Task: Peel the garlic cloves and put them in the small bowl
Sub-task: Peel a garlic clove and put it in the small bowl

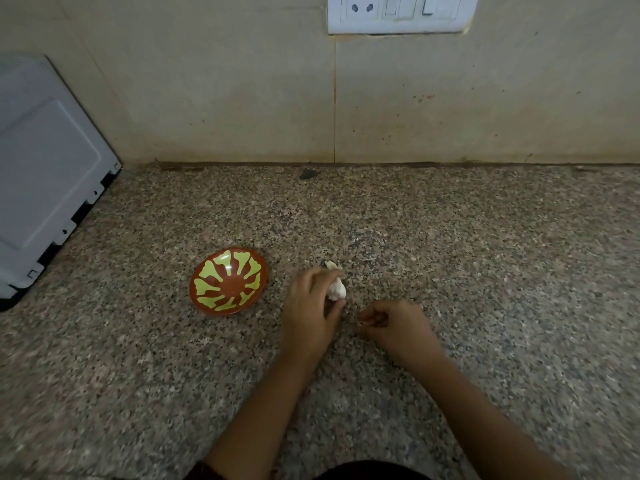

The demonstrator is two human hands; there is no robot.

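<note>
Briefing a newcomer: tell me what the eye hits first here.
The red bowl with yellow pattern, empty, left of centre on the speckled counter. Right of it, the left hand holds white garlic, the right hand curled close beside. A white socket plate sits on the wall, top right.

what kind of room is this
Probably a home kitchen: a speckled stone counter, a tiled wall with a socket plate, and garlic in the left hand beside a small bowl.
</note>
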